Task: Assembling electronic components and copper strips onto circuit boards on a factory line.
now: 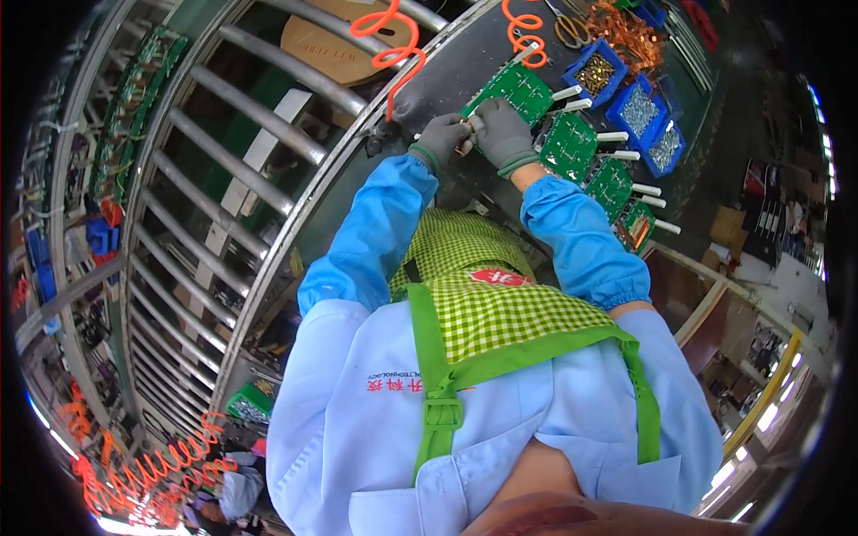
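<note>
My left hand (pixel 439 141) and my right hand (pixel 503 135), both in grey gloves, meet over the near part of the dark workbench (pixel 429 89). Their fingers are closed around a small pale, metallic-looking piece (pixel 466 143) between them; its kind is too small to make out. Just beyond and right of my right hand lies a green circuit board (pixel 520 93). More boards, among them a middle one (pixel 569 146) and a nearer one (pixel 609 188), follow in a row toward the right, with white bars (pixel 613 137) along their edges.
Blue bins hold brass-coloured parts (pixel 596 73) and silvery small parts (pixel 638 111). Behind them are a copper-coloured heap (pixel 626 36) and scissors (pixel 572 30). Orange coiled hoses (pixel 391 57) hang over the bench. A roller conveyor (pixel 255 109) runs along the left, carrying a brown disc (pixel 335 40).
</note>
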A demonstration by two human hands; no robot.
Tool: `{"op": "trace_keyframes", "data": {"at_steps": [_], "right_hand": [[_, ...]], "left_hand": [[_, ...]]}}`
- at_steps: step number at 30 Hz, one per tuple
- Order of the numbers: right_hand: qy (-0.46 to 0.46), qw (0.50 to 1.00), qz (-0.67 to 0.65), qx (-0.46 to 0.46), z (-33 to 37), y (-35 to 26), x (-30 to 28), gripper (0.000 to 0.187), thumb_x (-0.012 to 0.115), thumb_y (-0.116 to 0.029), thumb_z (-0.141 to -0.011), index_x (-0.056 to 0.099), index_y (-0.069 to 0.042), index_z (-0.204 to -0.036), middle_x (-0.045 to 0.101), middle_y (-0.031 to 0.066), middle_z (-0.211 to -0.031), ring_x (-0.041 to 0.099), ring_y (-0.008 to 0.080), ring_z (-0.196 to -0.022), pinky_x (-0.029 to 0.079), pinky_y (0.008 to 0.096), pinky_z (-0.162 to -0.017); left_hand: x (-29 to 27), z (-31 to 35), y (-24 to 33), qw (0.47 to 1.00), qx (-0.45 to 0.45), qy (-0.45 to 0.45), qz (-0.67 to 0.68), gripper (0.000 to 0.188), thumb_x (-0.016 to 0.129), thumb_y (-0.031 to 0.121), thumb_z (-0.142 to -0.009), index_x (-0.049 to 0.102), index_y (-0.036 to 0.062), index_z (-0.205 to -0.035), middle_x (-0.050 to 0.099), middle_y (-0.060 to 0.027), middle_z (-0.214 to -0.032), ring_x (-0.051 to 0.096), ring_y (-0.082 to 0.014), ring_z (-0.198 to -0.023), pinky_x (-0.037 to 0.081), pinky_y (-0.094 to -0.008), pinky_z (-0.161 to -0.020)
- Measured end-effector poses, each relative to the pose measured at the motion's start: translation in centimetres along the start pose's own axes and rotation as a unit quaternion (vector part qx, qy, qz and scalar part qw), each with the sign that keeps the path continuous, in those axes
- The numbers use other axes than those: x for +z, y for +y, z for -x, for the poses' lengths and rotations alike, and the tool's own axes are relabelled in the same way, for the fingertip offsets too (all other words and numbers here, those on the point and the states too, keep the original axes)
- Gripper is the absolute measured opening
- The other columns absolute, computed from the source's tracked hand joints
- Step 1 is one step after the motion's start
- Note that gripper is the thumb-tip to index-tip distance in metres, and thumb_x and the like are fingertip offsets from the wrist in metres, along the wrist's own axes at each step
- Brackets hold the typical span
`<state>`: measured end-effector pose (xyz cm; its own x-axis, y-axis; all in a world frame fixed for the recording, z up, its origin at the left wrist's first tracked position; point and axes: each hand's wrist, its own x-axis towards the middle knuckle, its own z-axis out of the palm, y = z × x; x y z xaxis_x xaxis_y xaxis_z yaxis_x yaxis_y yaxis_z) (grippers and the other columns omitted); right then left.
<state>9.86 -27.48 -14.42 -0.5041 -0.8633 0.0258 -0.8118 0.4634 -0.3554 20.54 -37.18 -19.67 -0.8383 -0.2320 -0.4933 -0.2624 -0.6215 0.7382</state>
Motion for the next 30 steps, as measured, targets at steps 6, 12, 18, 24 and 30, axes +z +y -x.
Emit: {"op": "trace_keyframes", "data": {"at_steps": [6,12,18,24,30], "right_hand": [[-0.027,0.995,0.014,0.092,-0.4,-0.8,0.0,0.029,0.056,-0.029,-0.079,0.053,-0.007,-0.098,0.054,0.0161,-0.099,0.058,0.0342,-0.086,0.049,0.043,-0.071],[0.038,0.99,-0.125,0.045,3.4,-0.6,-3.8,0.042,0.056,-0.04,-0.081,0.051,-0.009,-0.108,0.052,0.0158,-0.104,0.054,0.0348,-0.093,0.045,0.0409,-0.078],[0.095,0.983,-0.096,0.127,15.8,3.6,-9.3,0.032,0.06,-0.03,-0.081,0.056,-0.006,-0.102,0.055,0.0143,-0.097,0.056,0.0313,-0.088,0.046,0.0385,-0.075],[0.161,0.918,-0.064,0.356,27.4,16.7,-13.2,0.026,0.06,-0.027,-0.08,0.06,-0.008,-0.098,0.056,0.013,-0.095,0.057,0.0272,-0.086,0.046,0.036,-0.072],[0.062,0.956,0.007,0.286,25.2,18.4,-13.8,0.033,0.062,-0.035,-0.076,0.063,-0.01,-0.099,0.055,0.0142,-0.101,0.056,0.0301,-0.09,0.046,0.0388,-0.076]], "left_hand": [[0.4,0.3,0.9,0.999,0.006,0.026,0.021,0.018,0.053,0.011,-0.081,0.059,-0.001,-0.093,0.06,-0.0056,-0.077,0.056,-0.0116,-0.062,0.045,-0.0237,-0.053],[-2.4,-0.1,-1.0,0.986,0.112,-0.119,-0.037,0.035,0.052,0.019,-0.087,0.051,0.0004,-0.117,0.058,-0.0091,-0.095,0.058,-0.0152,-0.077,0.05,-0.0258,-0.068],[-8.4,1.2,-7.7,0.983,0.087,-0.072,-0.147,0.043,0.052,0.027,-0.089,0.046,0.0032,-0.124,0.057,-0.0061,-0.096,0.057,-0.0143,-0.078,0.049,-0.0251,-0.064],[-4.2,6.6,-9.7,0.981,-0.148,-0.064,0.106,0.041,0.05,0.024,-0.09,0.044,0.0029,-0.124,0.055,-0.0044,-0.085,0.051,-0.0123,-0.064,0.044,-0.0244,-0.056],[2.2,5.5,-9.1,0.991,-0.106,-0.074,0.043,0.023,0.053,0.025,-0.089,0.049,0.0058,-0.1,0.052,-0.0034,-0.078,0.048,-0.0119,-0.061,0.042,-0.0226,-0.053]]}}
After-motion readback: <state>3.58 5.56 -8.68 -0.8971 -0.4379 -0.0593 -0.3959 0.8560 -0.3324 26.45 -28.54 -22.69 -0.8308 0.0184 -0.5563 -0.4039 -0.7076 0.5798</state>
